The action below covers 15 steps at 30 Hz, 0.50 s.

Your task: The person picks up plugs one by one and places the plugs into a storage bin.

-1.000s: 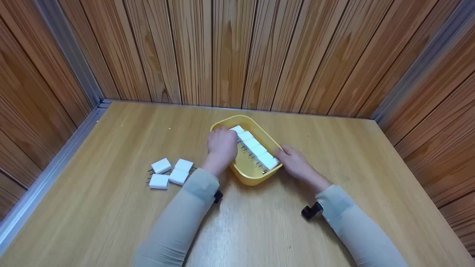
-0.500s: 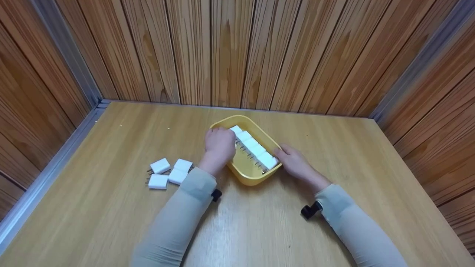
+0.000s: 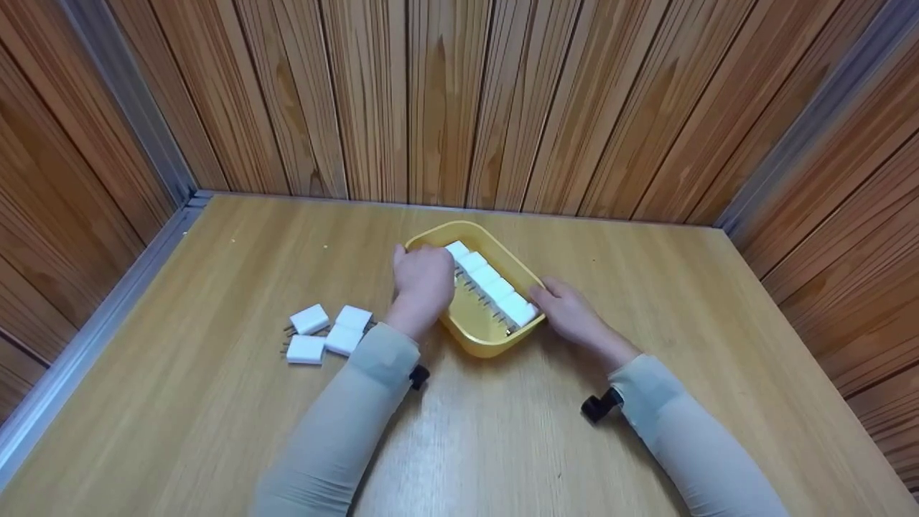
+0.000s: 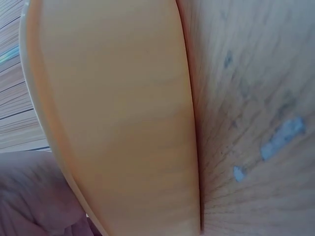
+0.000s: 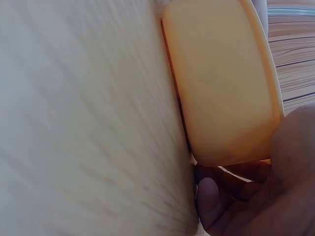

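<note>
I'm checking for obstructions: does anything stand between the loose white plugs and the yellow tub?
Yes: the left sleeve and wrist cross between the loose plugs and the yellow tub; nothing else visible does.

We see a wood-grain table [image 3: 495,431], brown plank-panelled back wall [image 3: 445,108] behind it, matching left wall [image 3: 72,172] and right wall [image 3: 854,287], grey metal strip [image 3: 126,97] up the left corner.
</note>
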Each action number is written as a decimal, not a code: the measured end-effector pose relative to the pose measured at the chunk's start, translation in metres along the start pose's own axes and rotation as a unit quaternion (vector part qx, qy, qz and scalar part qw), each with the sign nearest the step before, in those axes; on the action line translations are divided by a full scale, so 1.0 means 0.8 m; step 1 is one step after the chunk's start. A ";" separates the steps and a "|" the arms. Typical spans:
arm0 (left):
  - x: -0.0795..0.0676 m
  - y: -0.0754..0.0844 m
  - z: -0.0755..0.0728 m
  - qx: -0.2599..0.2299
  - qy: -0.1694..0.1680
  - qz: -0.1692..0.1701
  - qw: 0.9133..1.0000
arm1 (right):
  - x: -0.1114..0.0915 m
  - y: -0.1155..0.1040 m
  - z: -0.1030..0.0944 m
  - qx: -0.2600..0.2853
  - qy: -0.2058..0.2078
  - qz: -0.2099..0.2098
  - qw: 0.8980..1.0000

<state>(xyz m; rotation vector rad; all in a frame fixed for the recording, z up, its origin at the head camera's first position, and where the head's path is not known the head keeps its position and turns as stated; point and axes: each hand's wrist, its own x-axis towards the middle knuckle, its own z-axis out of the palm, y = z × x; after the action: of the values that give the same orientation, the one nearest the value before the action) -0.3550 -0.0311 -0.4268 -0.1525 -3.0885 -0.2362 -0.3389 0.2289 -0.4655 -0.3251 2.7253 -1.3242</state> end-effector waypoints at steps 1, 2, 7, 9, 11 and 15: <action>0.000 0.000 0.000 0.001 0.000 0.000 1.000 | 0.000 0.000 0.000 -0.001 -0.001 0.000 1.000; 0.000 0.000 0.000 0.001 0.000 0.000 1.000 | 0.000 0.000 -0.001 -0.001 -0.002 0.000 1.000; 0.001 -0.001 0.000 -0.006 0.005 0.003 1.000 | 0.001 0.000 -0.001 0.001 -0.008 0.001 1.000; 0.001 -0.001 0.001 -0.008 0.011 0.004 1.000 | 0.001 0.000 -0.002 -0.001 -0.008 0.000 1.000; 0.001 -0.001 0.002 -0.006 0.022 0.005 1.000 | 0.002 0.000 -0.002 -0.005 -0.006 -0.003 1.000; 0.002 -0.002 0.004 -0.003 0.038 0.006 0.999 | 0.003 0.001 -0.002 -0.007 -0.005 -0.003 1.000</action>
<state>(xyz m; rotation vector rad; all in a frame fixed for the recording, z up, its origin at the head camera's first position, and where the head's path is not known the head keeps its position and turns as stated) -0.3567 -0.0317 -0.4299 -0.1577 -3.0108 -0.2439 -0.3412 0.2297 -0.4650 -0.3407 2.7294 -1.3009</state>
